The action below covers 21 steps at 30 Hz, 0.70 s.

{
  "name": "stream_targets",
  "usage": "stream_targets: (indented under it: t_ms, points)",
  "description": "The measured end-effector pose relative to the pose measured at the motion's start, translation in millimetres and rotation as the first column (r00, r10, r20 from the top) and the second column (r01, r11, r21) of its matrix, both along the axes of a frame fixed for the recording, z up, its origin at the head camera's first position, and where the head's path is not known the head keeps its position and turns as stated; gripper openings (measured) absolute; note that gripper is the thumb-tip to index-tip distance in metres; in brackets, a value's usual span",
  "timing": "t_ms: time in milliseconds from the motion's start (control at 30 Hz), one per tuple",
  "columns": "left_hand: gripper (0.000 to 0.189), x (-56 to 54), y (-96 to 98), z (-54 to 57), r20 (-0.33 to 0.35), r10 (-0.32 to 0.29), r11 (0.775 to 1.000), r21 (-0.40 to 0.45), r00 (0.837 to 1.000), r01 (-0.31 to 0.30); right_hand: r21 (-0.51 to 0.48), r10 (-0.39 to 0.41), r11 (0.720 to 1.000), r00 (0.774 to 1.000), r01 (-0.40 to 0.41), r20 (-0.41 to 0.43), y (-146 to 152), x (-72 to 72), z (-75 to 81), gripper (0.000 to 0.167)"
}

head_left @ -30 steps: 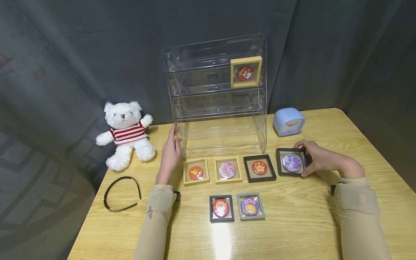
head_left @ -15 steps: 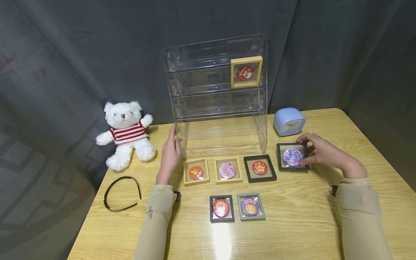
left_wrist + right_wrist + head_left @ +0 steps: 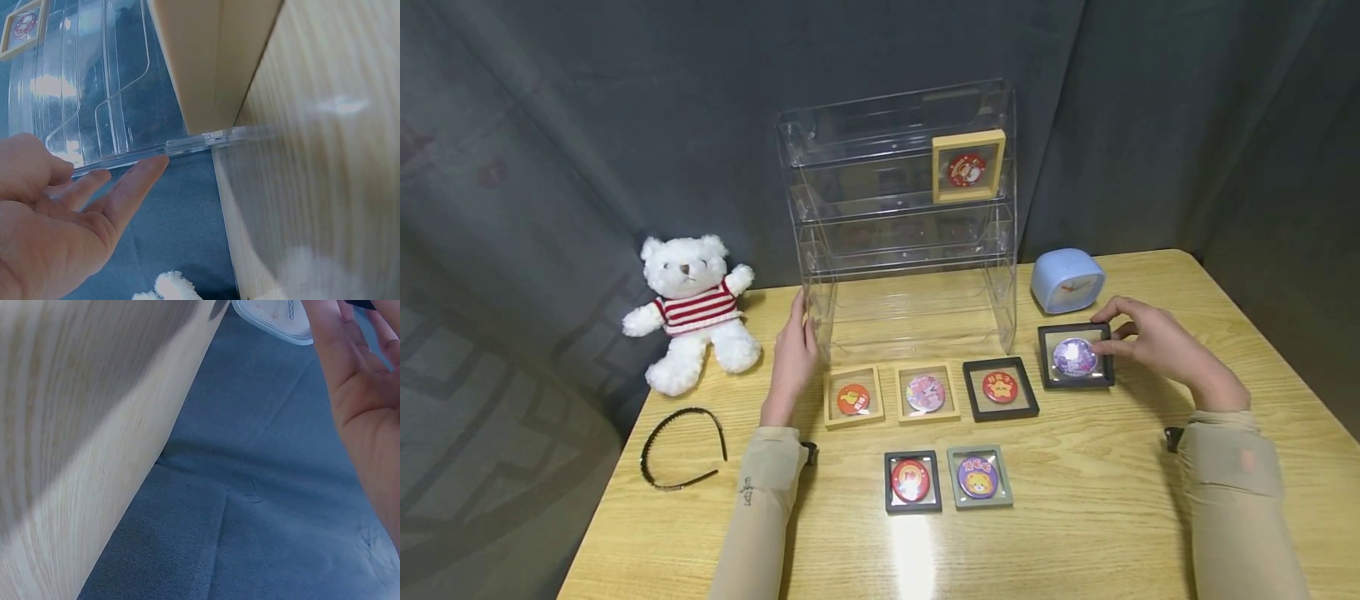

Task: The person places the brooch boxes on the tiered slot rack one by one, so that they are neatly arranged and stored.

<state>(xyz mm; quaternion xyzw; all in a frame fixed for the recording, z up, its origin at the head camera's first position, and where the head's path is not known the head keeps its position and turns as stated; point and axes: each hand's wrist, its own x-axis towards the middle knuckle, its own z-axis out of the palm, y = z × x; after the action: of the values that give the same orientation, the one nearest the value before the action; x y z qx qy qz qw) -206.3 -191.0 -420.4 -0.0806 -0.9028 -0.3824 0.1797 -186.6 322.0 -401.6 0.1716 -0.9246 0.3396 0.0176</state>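
Note:
In the head view my right hand (image 3: 1165, 346) pinches the right side of a black square display frame (image 3: 1044, 358), which holds a purple badge (image 3: 1072, 357). This frame is tilted up, facing me. Straight fingers of my left hand (image 3: 792, 354) touch the left side of a clear acrylic tiered rack (image 3: 895, 267); the left wrist view shows the fingertips along its edge. High on the rack's right stands a yellow frame (image 3: 968, 138) with a red badge. Two yellow frames (image 3: 853, 421) (image 3: 927, 416) and another black frame (image 3: 1005, 412) lie before the rack.
Nearer me lie a black frame (image 3: 913, 507) with a red badge and a grey-green frame (image 3: 985, 502). A white teddy bear (image 3: 692, 312) and a black headband (image 3: 651, 442) are at the left. The blue alarm clock (image 3: 1066, 279) stands behind my right hand.
My right hand has shifted slightly away from me, and the black frame with the purple badge has been tilted up. My left hand and the rack stay put.

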Motion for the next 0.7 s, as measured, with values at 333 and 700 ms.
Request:
stream_targets:
  t_ms: [333,700]
  points:
    - [0.053,-0.3,0.8,-0.9,-0.021,0.004,1.0,0.001,1.0,-0.004,-0.04,-0.018,0.999,1.0,0.017,-0.025,0.6,-0.4,0.6,0.027]
    - [0.053,-0.6,0.2,-1.5,-0.018,0.006,1.0,-0.007,1.0,-0.006,-0.08,-0.043,0.996,0.996,0.037,-0.074,-0.6,-0.1,0.5,0.022]
